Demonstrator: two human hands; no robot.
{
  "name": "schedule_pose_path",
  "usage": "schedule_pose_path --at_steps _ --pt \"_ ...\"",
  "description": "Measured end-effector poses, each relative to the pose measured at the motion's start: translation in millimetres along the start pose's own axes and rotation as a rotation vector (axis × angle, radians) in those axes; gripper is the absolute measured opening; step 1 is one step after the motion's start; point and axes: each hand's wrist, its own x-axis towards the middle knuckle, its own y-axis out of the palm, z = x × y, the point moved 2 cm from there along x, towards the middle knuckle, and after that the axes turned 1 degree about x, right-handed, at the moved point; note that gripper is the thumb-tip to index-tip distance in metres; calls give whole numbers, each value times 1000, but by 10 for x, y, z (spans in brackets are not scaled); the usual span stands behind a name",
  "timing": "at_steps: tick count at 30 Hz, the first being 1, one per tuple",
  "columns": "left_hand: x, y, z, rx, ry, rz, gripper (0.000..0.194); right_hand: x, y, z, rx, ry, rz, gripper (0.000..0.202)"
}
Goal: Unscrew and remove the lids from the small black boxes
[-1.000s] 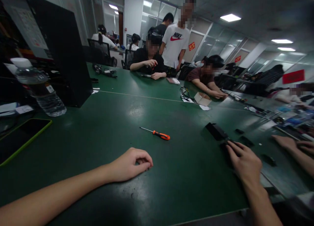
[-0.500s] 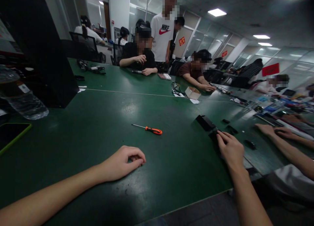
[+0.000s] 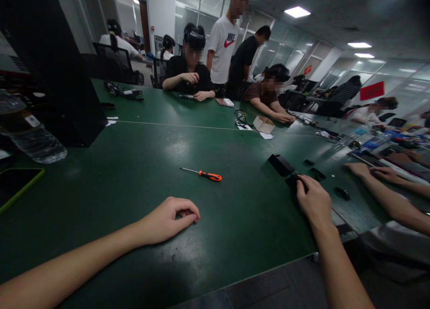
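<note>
Green is the table top (image 3: 231, 228) on which the person's left hand (image 3: 169, 219) rests, the fingers loosely curled; thumb and fingertips stand a little apart, with a hollow between, and nothing is seen held there. The right hand (image 3: 315, 200) bends its fingers over the near end of a dark piece (image 3: 291, 179); the fingertips touch this piece, but one cannot tell if they are clamped on it (the hand itself covers a part). Just beyond lies a black box (image 3: 281, 164), on the right part of the table, and its long axis runs slantwise, from far left to near right, towards the right hand. Beyond the left hand, and near to it, lies a screwdriver (image 3: 210, 176) with orange and black handle; its tip points to the left and slightly away, the handle end to the right. Compared with half a second before, both hands and the screwdriver stay in nearly the same places. Different is the background: the standing person in black (image 3: 243, 56), before partly hidden behind the standing person in white shirt (image 3: 220, 49), now shows more fully and leans forward
</note>
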Motion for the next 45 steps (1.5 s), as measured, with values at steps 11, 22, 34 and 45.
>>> schedule_pose_path --at_steps 11,22,34,45 --pt "-16 6 12 19 17 7 19 7 18 -79 8 78 195 48" --pt "-19 4 4 81 94 1 19 574 -236 -260 162 -82 344 34" --pt "-2 -7 -39 82 143 14 20 605 46 -124 160 -97 176 57" --pt "-17 -16 -48 91 167 12 19 604 35 -170 149 -124 209 56"
